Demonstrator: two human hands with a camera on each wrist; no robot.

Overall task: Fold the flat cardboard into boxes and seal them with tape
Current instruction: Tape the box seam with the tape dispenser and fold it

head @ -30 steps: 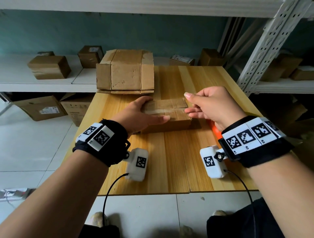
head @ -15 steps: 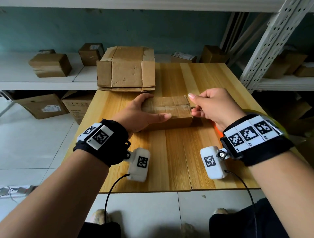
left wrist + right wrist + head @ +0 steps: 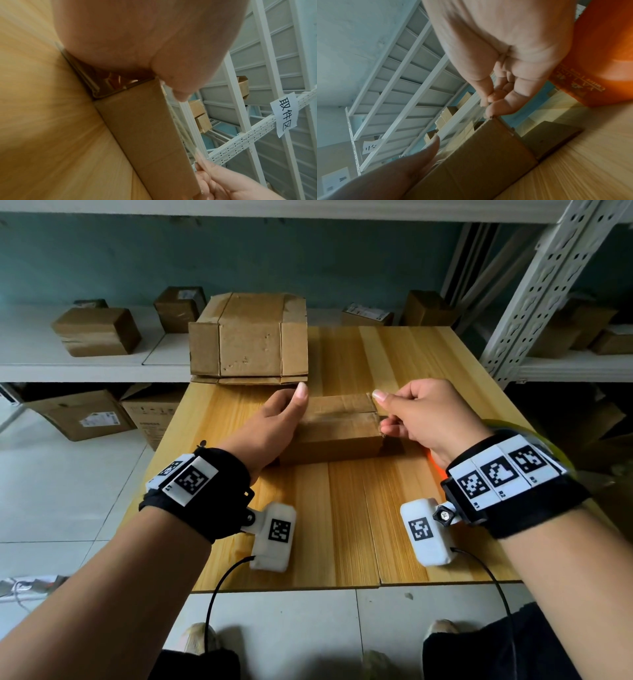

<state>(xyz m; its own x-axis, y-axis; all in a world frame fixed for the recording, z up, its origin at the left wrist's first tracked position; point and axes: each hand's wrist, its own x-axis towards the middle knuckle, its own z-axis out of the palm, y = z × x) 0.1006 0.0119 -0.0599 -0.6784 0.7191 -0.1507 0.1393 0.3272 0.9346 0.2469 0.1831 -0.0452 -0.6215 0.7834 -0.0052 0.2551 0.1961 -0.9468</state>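
Fingers of the right hand [image 3: 433, 419] pinch the end of a clear tape strip [image 3: 471, 119] at the right edge of the small box [image 3: 339, 428]. Left hand [image 3: 274, 422] rests against the box's left end, thumb raised, its fingers hidden. Box sits mid-table [image 3: 346, 525], before a stack of flat cardboard [image 3: 250, 344].
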